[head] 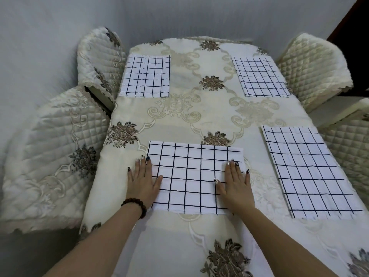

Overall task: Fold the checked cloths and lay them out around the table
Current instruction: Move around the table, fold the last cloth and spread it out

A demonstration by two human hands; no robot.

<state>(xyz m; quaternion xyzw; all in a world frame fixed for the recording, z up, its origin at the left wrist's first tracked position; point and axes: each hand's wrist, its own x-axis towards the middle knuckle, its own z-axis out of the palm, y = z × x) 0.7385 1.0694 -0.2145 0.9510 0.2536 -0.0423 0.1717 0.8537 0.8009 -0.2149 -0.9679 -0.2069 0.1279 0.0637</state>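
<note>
**Grips.** The left grip [142,180] is released. Its fingers are straight and the palm lies flat over the 9 o'clock edge of the nearest white folded cloth with a black grid check [191,176]. The thumb is on the fabric and the outer fingers are on the cream embroidered tablecloth [199,108]. The right grip [236,182] is also released and flat, pressing just inside the cloth's 3 o'clock edge. Neither grasps anything. A brown bead bracelet [135,205] is on the left wrist.

**Location.** The pressed cloth lies at 6 o'clock on the tabletop. Three matching folded cloths are laid at 10 o'clock [145,75], 1 o'clock [259,76] and 3 o'clock [307,170]. All are apart from one another. Quilted cream chair covers [50,152] flank the tabletop.

**Assessment.** The step in hand appears to be the final smoothing and squaring of the fourth cloth.

**Recommendations.**
- Sweep both palms outward from the centre toward 9 and 3 o'clock.
- Keep the pressure light. The layers show slightly stepped along the 6 o'clock edge and could shear further.
- Avoid dragging, as the tablecloth beneath may ruck.
- Set the long edge parallel with the tabletop's near side.
- Lift both palms straight up so that the fold is not disturbed.
</note>
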